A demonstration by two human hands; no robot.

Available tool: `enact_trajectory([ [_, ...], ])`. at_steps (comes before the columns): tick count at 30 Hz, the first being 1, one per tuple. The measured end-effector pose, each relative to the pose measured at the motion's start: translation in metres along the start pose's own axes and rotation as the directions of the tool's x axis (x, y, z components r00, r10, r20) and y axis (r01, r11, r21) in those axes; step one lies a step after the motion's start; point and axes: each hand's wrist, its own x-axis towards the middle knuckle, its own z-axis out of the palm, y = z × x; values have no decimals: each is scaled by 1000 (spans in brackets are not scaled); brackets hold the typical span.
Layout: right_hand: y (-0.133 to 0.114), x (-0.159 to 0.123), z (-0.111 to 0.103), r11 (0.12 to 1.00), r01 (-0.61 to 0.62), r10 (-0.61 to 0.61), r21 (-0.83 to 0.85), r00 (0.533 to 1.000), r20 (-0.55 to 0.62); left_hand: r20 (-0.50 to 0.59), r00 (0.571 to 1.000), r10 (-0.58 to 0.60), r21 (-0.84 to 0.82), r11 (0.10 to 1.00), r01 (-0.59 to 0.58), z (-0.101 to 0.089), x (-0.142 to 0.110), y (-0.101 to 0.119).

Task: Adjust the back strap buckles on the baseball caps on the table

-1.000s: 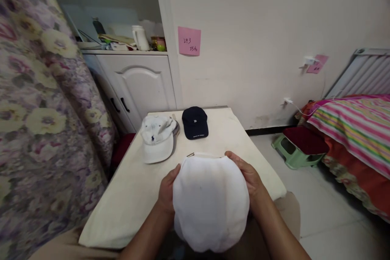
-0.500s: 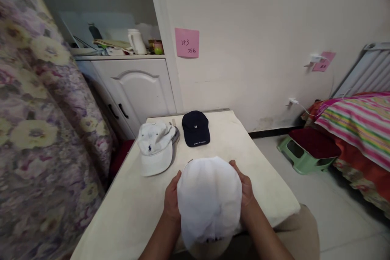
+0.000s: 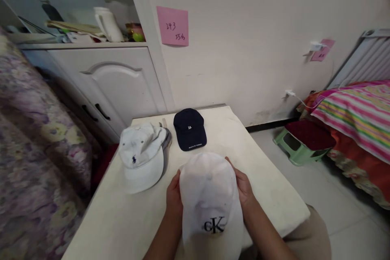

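A white baseball cap (image 3: 210, 195) with black "CK" lettering is held between my two hands over the near side of the table, its brim toward me. My left hand (image 3: 175, 195) grips its left side and my right hand (image 3: 243, 185) its right side; some fingertips are hidden behind the cap. Beyond it lies a navy cap (image 3: 189, 128) with small white lettering, brim facing me. To the left sits another white cap (image 3: 141, 154) with a small dark logo, partly covering a grey cap (image 3: 167, 142).
The caps are on a cream-covered table (image 3: 258, 178) against the wall. A white cabinet (image 3: 118, 81) and floral curtain (image 3: 39, 162) stand at left. At right are a green stool (image 3: 292, 146) with a dark red top and a bed with a striped cover (image 3: 359, 109).
The held cap has tipped so that its front lettering and brim now show, where earlier mostly the plain crown faced me. Both hands keep their hold. The camera view has shifted a little.
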Motion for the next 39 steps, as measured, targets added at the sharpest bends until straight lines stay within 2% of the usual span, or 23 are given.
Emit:
enact_trajectory([
  [3, 0, 1, -4, 997, 43, -37, 61, 995, -90, -60, 998, -21, -5, 1000, 21, -2, 0, -1],
  [7, 1, 3, -10, 996, 89, -87, 6, 986, -141, -141, 989, -42, -22, 999, 40, -4, 1, -3],
  [17, -1, 5, -6, 998, -16, 7, -59, 987, -161, -195, 981, 22, -32, 999, -29, -8, 8, -7],
  [21, -4, 3, -4, 996, -7, -7, -85, 987, -162, -130, 990, 60, 31, 998, -57, -4, 8, -2],
  [25, -5, -4, -2, 986, 79, -98, -144, 986, -133, -55, 997, 58, 68, 996, -54, -2, 0, 1],
  [29, -10, -20, -10, 970, 157, -179, -188, 978, -110, -13, 999, 44, 89, 995, -43, -8, -13, 4],
  [35, -17, -66, -24, 954, 120, -180, -274, 962, -204, 35, 999, -30, 111, 993, 26, -28, -26, 4],
  [39, -9, -101, -28, 911, 108, -233, -398, 931, -281, 64, 994, -84, 124, 989, 75, -39, -32, -1],
])
